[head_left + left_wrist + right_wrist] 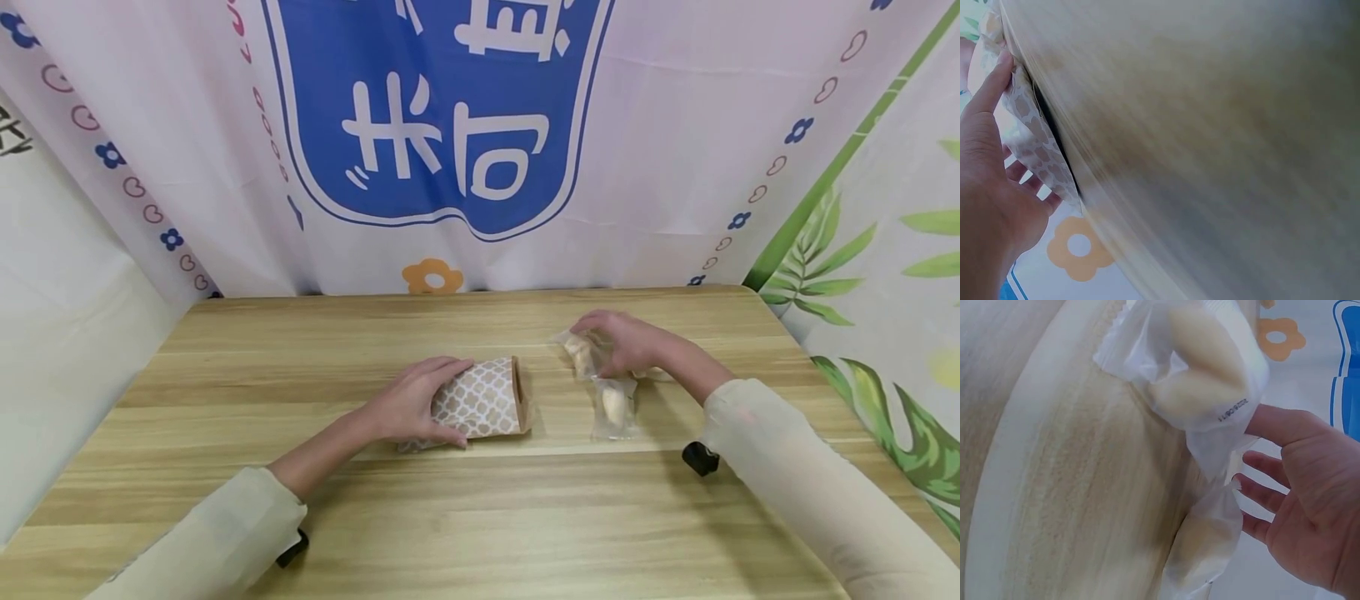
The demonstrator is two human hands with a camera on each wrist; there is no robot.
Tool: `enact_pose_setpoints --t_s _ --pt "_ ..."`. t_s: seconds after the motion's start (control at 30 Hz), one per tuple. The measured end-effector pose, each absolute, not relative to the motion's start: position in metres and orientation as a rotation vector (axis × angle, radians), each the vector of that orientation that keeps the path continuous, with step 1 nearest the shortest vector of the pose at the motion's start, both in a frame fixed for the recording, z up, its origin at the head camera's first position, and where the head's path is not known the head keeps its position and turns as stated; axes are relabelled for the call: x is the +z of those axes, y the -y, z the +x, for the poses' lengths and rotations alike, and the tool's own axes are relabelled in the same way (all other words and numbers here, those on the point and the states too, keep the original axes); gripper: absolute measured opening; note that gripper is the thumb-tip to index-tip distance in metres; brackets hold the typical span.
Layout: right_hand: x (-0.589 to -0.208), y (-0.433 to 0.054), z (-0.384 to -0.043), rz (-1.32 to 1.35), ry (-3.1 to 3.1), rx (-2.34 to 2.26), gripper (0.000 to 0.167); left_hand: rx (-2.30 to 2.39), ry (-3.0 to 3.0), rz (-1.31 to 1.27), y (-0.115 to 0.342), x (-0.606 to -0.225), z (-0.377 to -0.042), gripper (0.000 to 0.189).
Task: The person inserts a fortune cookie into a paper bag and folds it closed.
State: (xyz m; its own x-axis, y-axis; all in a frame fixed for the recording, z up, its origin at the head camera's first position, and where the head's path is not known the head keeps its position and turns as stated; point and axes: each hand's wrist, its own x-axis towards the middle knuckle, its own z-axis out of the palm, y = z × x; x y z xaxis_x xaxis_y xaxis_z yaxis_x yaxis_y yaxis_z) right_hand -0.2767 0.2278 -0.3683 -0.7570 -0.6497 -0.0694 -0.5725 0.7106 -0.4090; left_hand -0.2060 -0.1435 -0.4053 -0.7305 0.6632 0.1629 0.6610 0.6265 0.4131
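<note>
A paper bag (480, 400) with a white-and-tan lattice pattern lies flat on the table, its brown-edged mouth facing right. My left hand (408, 404) holds it across the left end, thumb on the near side and fingers on the far side; the left wrist view also shows the bag (1035, 137). Over several clear-wrapped fortune cookies my right hand (630, 342) is lowered, fingers spread and relaxed around one packet (580, 354). Another packet (615, 408) lies just nearer. In the right wrist view, a wrapped fortune cookie (1204, 362) hides part of the thumb.
The wooden table (465, 517) has its far edge against a white curtain (660, 167) with a blue sign. Leaf-patterned cloth (900, 275) hangs on the right. A black strap piece (701, 458) shows below the right sleeve.
</note>
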Motion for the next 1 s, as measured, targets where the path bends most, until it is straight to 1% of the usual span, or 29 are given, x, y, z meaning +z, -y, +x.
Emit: enact_pose_setpoints --t_s 0.2,0.43,0.57,0.73,1.0 --pt "-0.371 -0.2298 -0.2783 -0.912 -2.697 -0.579 0.077 0.727 -2.822 1.148 0.1431 -0.4053 -0.206 0.111" --pt "-0.376 -0.2312 -0.2821 -0.947 -2.722 -0.575 0.078 0.731 -2.824 1.154 0.143 -0.4064 -0.207 0.111" --pt "-0.3768 -0.2313 -0.2824 -0.899 -2.74 -0.569 0.08 0.729 -2.827 1.16 0.1427 -0.4068 -0.2076 0.112" --pt "-0.3743 -0.2309 -0.2815 -0.849 -2.752 -0.603 0.079 0.73 -2.825 1.157 0.1429 -0.4069 -0.2077 0.112" --pt "-0.3696 -0.231 -0.2768 -0.936 -2.806 -0.621 0.075 0.74 -2.822 1.15 0.1436 -0.4061 -0.2069 0.112"
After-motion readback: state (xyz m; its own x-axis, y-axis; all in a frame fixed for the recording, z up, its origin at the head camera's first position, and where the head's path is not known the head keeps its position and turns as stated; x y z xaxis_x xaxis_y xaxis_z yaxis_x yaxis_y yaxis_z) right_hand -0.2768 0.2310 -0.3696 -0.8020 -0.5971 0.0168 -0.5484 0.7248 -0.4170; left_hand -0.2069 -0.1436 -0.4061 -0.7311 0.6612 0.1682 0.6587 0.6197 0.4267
